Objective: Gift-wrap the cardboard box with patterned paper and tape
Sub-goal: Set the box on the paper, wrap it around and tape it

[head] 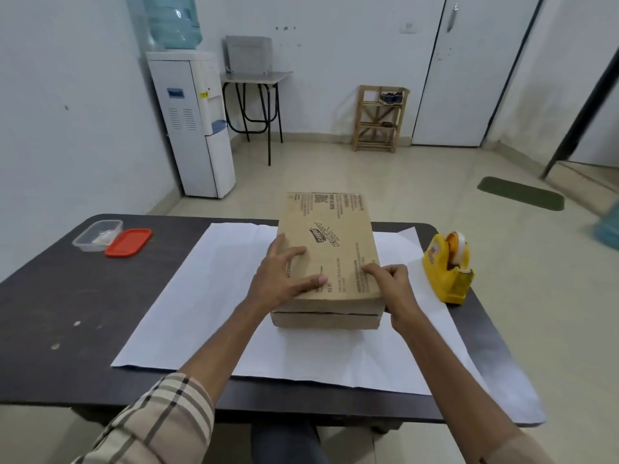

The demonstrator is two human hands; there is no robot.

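Note:
A flat brown cardboard box (335,229) with black print lies on a large sheet of paper (214,296) whose white side faces up, spread over the dark table (60,296). My left hand (284,276) rests on the box's near left corner, fingers stretched over the top and thumb lying flat on it. My right hand (392,283) holds the near right edge of the box, with its fingers curled on the top. A yellow tape dispenser (447,269) stands on the paper's right edge, just right of my right hand.
A clear plastic container (97,236) and its red lid (129,242) sit at the table's far left. Beyond the table are a water dispenser (197,122), a small folding table (256,95), a wooden rack (378,118) and a green mat (521,192).

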